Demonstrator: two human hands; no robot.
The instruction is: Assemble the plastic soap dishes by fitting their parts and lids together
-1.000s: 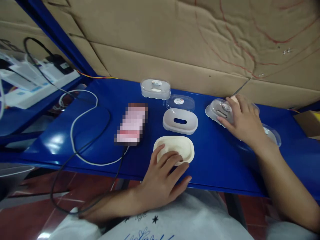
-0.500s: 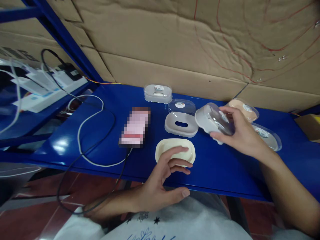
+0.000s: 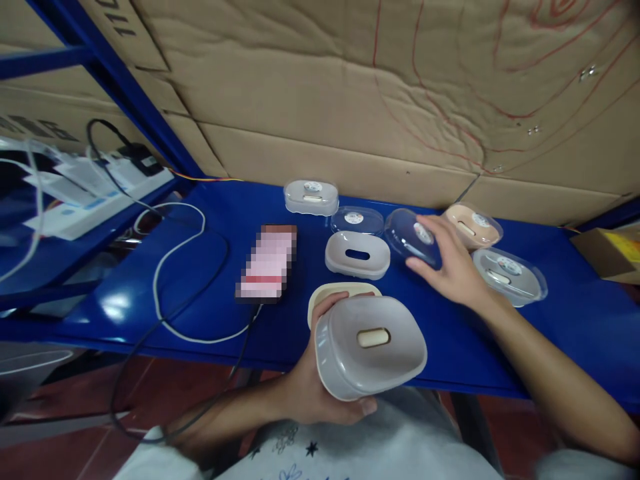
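Near the table's front edge, my left hand (image 3: 325,380) grips a grey oval dish (image 3: 400,363) with a cream bar showing in its middle slot. Partly hidden behind that dish lies a cream tray (image 3: 320,300). My right hand (image 3: 445,260) holds a clear lid (image 3: 407,237) with a round sticker, low over the table. Left of this lid sits a grey slotted tray (image 3: 333,257), and another clear lid (image 3: 345,220) lies just behind the tray.
A lidded grey dish (image 3: 311,203) stands at the back. Lidded peach (image 3: 477,233) and grey (image 3: 517,283) dishes are at the right, beyond them a cardboard box (image 3: 600,257). Left are a phone (image 3: 267,263), cables and a power strip (image 3: 75,217). Cardboard (image 3: 300,87) stands behind.
The lidded grey dish has come apart. Its dish is now in my left hand, which was empty, while its clear lid stays in my right hand. The view has shifted slightly.
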